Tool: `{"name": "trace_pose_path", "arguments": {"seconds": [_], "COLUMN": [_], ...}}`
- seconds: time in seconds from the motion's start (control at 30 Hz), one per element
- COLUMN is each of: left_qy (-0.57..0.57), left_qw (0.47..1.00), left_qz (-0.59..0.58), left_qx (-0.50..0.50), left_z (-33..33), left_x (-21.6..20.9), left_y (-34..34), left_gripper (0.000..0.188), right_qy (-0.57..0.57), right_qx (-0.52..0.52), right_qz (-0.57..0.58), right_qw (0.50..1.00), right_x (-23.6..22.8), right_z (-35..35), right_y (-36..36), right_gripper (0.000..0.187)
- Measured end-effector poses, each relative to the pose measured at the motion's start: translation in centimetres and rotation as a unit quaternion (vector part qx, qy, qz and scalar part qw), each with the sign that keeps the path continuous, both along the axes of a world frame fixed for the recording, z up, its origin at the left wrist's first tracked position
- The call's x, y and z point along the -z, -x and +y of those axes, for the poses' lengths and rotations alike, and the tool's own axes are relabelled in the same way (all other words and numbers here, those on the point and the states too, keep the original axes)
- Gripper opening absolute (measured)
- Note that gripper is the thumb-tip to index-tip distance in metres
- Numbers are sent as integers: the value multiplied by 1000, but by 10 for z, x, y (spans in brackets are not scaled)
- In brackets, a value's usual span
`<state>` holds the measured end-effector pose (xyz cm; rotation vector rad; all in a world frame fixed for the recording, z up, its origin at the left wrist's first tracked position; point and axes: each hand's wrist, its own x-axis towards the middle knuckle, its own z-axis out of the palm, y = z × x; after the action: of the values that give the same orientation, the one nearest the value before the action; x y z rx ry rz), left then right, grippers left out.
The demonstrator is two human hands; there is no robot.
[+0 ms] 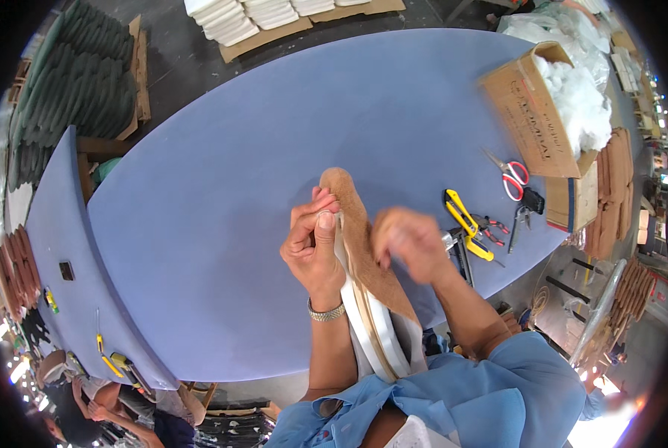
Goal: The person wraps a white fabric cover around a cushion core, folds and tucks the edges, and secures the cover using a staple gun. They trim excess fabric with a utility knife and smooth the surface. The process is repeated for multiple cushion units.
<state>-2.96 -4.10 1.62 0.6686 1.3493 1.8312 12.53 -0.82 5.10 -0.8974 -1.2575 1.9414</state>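
A long, curved cushion piece (364,239) with a tan, suede-like cover and a white layered side (375,336) stands on end against my body. My left hand (311,243), a metal-band watch on its wrist, pinches the cover's left edge near the rounded top between thumb and fingers. Just right of the piece, my right hand (411,243) is smeared by motion, its fingers curled. Whether it holds anything or touches the cover cannot be made out.
On the blue padded table (222,187) at right lie a yellow utility knife (461,213), red-handled scissors (513,179) and pliers (489,228). A cardboard box (532,112) of white stuffing (577,104) stands behind them. Another person (117,407) is at lower left.
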Motion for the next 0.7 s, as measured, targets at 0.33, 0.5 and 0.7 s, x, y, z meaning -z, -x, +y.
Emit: {"name": "trace_pose_path", "arguments": {"seconds": [0.33, 0.5, 0.7], "left_qy": [-22, -20, 40], "left_qw": [1000, 1000, 993], "left_qz": [7, 24, -5], "left_qx": [7, 3, 107], "left_z": [-9, -20, -17], "left_x": [2, 5, -4], "left_y": [11, 13, 43], "left_gripper": [15, 14, 9], "right_qy": [-79, -8, -101], "right_qx": [26, 37, 40], "right_qz": [-24, 1, -56], "right_qw": [996, 999, 992], "right_x": [34, 33, 50], "right_z": [50, 28, 30], "right_y": [70, 74, 72], "right_gripper": [29, 30, 33]}}
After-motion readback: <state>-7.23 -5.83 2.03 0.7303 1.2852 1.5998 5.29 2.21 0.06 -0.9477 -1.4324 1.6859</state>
